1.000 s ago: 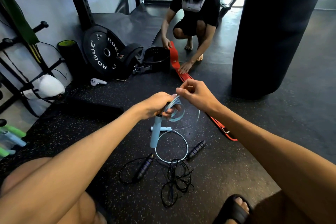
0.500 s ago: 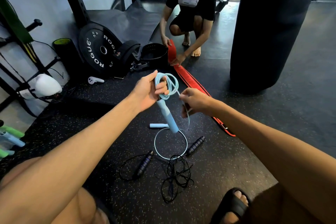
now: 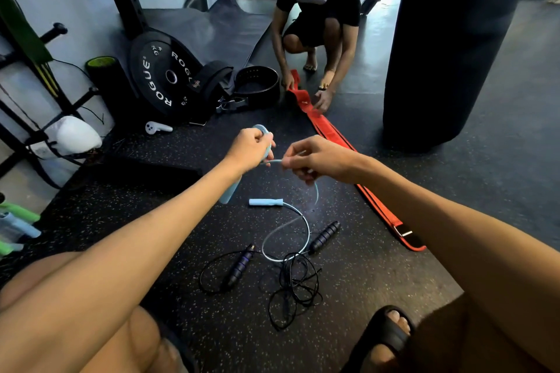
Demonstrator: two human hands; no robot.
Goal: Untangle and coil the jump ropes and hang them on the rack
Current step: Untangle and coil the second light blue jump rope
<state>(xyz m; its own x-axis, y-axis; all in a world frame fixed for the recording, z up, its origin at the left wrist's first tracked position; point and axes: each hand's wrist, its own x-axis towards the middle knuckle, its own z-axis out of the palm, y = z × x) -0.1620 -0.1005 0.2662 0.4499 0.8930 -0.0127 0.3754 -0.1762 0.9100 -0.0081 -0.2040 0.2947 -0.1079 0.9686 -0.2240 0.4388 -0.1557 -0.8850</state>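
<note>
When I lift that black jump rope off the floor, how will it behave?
Probably floppy: its thin cord lies in tangled loops, so it may snag. The ribbed handles look round and may roll.

weight plate (image 3: 162, 77), red belt (image 3: 357, 188), punching bag (image 3: 448, 48), foam roller (image 3: 106, 76)

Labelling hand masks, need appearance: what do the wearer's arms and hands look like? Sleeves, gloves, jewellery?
The left hand and right hand are bare: no gloves, and no ring or watch shows. The left forearm and right forearm are bare too, with no sleeve, band or marking in view.
</note>
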